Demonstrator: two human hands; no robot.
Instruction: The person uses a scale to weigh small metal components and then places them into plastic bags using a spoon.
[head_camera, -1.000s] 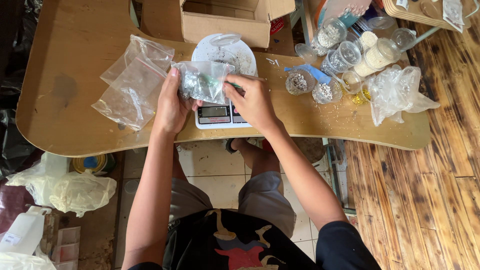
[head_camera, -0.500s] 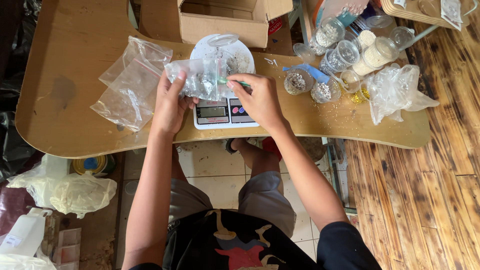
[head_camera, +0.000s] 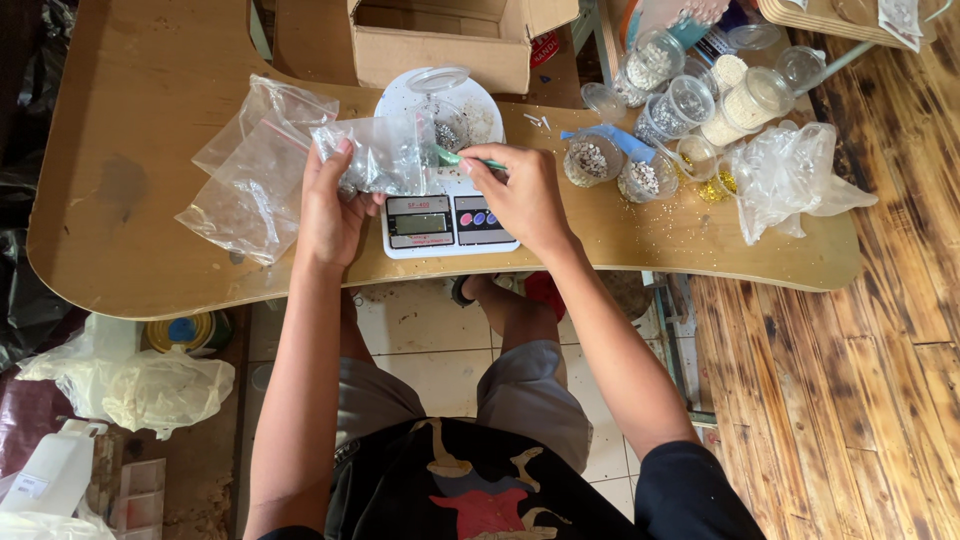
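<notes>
My left hand grips a small clear plastic bag with grey bits in it, held up over a white digital scale. My right hand pinches a thin green scoop, its tip pointing into the bag's mouth. On the scale's pan rests a white round plate with a heap of silvery grit; a clear lid leans at its far rim. Both hands hover just above the scale's display.
Several empty clear bags lie left of the scale on the wooden table. An open cardboard box stands behind. Several clear cups and jars of beads and a crumpled plastic bag crowd the right side.
The bag has been lifted and turned by my left hand. My right hand let go of the bag's edge and now holds the green scoop at its opening.
</notes>
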